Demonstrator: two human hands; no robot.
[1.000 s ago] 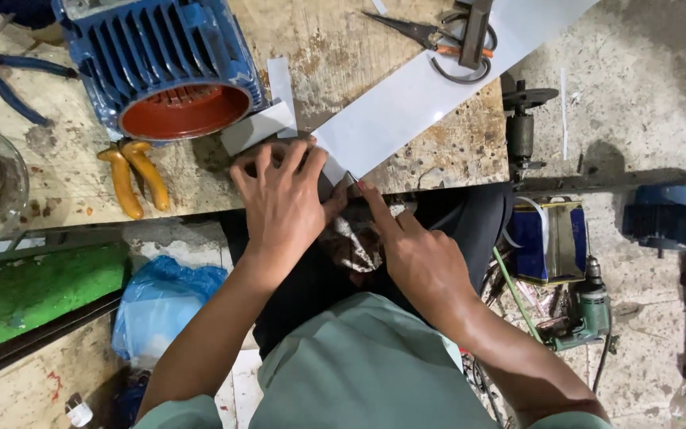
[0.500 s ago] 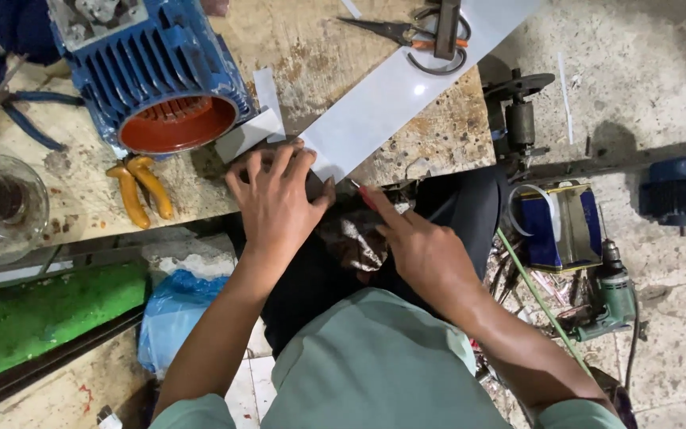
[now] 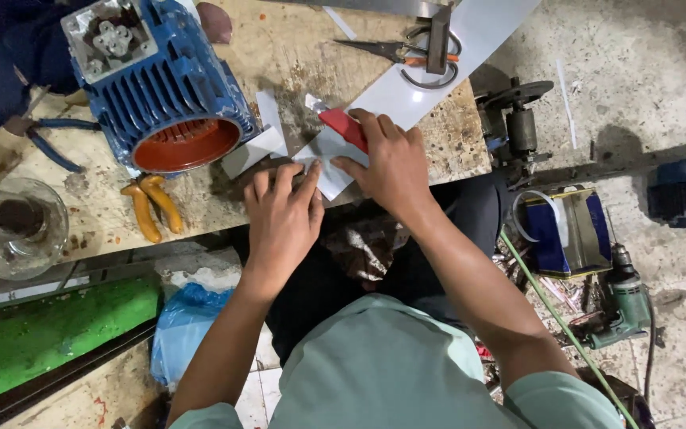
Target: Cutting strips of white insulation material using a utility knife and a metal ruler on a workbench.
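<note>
My left hand [image 3: 283, 210] lies flat with fingers spread, pressing the near end of a long white sheet strip [image 3: 406, 91] against the wooden workbench [image 3: 295, 56]. My right hand [image 3: 391, 163] grips a red-handled utility knife [image 3: 341, 123], its blade tip resting on the strip just beyond my left fingers. A small cut white piece [image 3: 254, 151] lies left of my hands, beside the open end of a blue electric motor housing [image 3: 160, 87].
Scissors [image 3: 395, 54] and a metal bar weigh down the strip's far end. Yellow-handled pliers [image 3: 152, 208], blue-handled pliers [image 3: 45, 139] and a glass jar [image 3: 17, 230] sit at left. On the floor at right are a blue tin can [image 3: 569, 230] and a green drill [image 3: 621, 306].
My right hand has come up from below the bench edge onto the strip, now holding the red knife. My left hand stays pressed on the strip.
</note>
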